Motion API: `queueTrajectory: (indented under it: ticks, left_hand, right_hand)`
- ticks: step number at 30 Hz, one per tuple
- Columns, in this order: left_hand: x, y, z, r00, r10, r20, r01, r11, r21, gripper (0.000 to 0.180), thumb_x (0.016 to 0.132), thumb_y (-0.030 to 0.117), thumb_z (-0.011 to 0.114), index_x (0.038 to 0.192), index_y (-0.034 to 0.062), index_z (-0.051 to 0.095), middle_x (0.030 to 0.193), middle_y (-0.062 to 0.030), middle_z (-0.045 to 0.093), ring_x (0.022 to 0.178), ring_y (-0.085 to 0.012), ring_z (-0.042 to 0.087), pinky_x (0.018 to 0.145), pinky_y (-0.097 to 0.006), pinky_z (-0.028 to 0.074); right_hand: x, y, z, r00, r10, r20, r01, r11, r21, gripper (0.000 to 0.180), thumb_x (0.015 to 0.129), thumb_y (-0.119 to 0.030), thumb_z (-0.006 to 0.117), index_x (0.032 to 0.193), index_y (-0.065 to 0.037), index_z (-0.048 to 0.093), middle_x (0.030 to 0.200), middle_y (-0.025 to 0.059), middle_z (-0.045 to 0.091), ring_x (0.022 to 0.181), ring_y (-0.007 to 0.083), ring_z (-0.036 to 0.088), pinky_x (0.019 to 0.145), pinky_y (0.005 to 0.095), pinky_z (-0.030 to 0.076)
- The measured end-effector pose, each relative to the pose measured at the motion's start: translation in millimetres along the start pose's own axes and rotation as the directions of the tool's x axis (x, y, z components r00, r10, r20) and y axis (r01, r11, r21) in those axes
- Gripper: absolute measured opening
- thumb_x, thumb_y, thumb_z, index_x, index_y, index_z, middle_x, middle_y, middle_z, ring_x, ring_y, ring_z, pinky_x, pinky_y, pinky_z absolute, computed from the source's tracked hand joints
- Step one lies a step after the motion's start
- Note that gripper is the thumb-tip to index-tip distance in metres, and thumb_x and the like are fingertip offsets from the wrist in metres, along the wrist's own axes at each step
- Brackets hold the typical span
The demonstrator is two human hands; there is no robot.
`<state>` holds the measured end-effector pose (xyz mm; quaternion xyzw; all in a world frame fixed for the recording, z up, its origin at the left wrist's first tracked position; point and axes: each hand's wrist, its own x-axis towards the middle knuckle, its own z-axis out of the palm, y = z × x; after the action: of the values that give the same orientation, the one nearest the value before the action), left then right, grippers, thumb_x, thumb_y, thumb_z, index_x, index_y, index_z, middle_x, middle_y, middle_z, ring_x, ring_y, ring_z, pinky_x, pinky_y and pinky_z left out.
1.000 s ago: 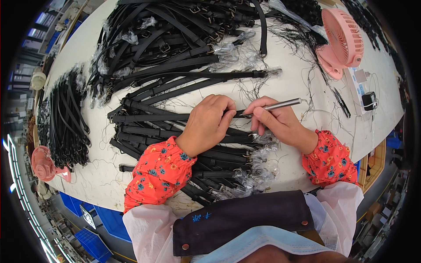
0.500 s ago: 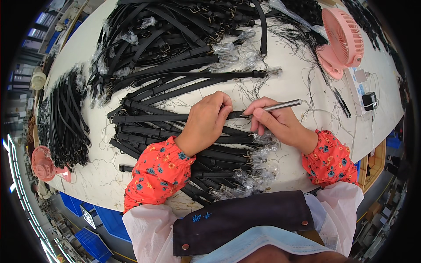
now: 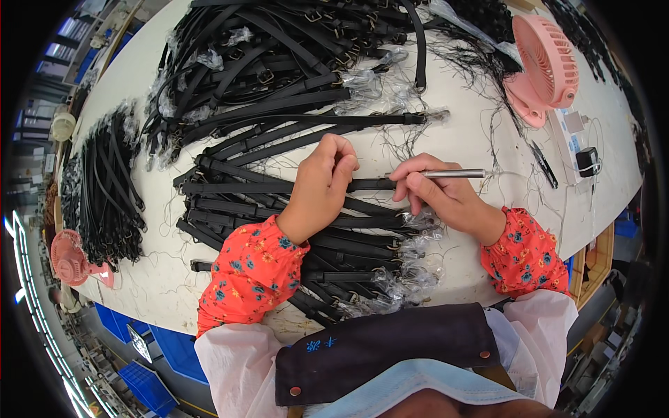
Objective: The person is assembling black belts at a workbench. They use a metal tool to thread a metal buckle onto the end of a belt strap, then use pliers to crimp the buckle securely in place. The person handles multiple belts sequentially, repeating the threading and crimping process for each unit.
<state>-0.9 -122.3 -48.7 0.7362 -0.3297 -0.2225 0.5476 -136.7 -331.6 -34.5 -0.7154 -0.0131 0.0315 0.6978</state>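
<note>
We see a black strap (image 3: 373, 184) with a keeper loop lying across the middle of the bench (image 3: 456, 279), running under the person's left hand (image 3: 317, 181) to the fingertips of the right hand (image 3: 449, 196). The right hand's grip is closed around a slim, pen-shaped metal tool (image 3: 460, 173), held nearly level; a thin cord leaves its far end. The left hand is curled, thumb near the bent forefinger, above the strap; we cannot tell whether its grip pinches anything.

Around the hands we find a loose row of similar straps (image 3: 230, 219), many with buckle ends in clear plastic wrap (image 3: 411, 282). Beyond lies a large tangled heap of straps (image 3: 279, 52), and to the left a dense bundle of them (image 3: 111, 188).

On the right, we note stray dark threads (image 3: 493, 122), a pair of black snips (image 3: 543, 165), a white power strip (image 3: 566, 143) with a black adapter (image 3: 587, 160), and a pink desk fan (image 3: 547, 63). A smaller pink fan (image 3: 68, 259) stands at the left edge.

Nearest us are red floral sleeve covers (image 3: 526, 251), a dark apron (image 3: 383, 352) and a pale blue face mask (image 3: 418, 383). Below the bench, at left, we make out blue crates (image 3: 148, 386).
</note>
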Motion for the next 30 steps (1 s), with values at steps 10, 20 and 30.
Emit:
queueTrajectory:
  ticks: [10, 20, 30]
  left_hand:
    - [5.2, -0.5, -6.9, 0.926, 0.237, -0.295, -0.173, 0.959, 0.226, 0.024, 0.089, 0.000, 0.063, 0.112, 0.0052, 0.058, 0.111, -0.0093, 0.059, 0.099, -0.0208, 0.055, 0.088, -0.034, 0.045]
    - [-0.4, 13.9, 3.2, 0.965, 0.134, 0.227, -0.226, 0.863, 0.451, 0.012, 0.085, 0.018, 0.077, 0.096, 0.0143, 0.074, 0.095, 0.0002, 0.066, 0.095, -0.0222, 0.055, 0.088, -0.037, 0.035]
    - [-2.2, 10.9, 11.5, 0.953, 0.238, 0.189, -0.302, 0.817, 0.492, 0.007, 0.089, 0.008, 0.069, 0.094, 0.0055, 0.065, 0.089, -0.0090, 0.064, 0.083, -0.0271, 0.057, 0.078, -0.037, 0.043]
  right_hand:
    - [-0.9, 4.8, 1.1, 0.995, -0.005, -0.096, 0.011, 0.998, 0.069, 0.028, 0.110, -0.025, 0.047, 0.119, -0.002, 0.059, 0.086, 0.0049, 0.065, 0.062, 0.0072, 0.061, 0.057, 0.0213, 0.047]
    - [-0.6, 2.9, 2.9, 0.991, 0.047, -0.124, -0.032, 0.992, 0.119, 0.027, 0.110, -0.025, 0.047, 0.118, -0.002, 0.058, 0.083, 0.0048, 0.064, 0.061, 0.0075, 0.062, 0.055, 0.0205, 0.047]
    - [-1.4, 0.0, 2.0, 0.988, 0.097, -0.120, -0.076, 0.984, 0.164, 0.028, 0.109, -0.024, 0.048, 0.110, 0.000, 0.062, 0.076, 0.0050, 0.065, 0.059, 0.0084, 0.063, 0.052, 0.0212, 0.047]
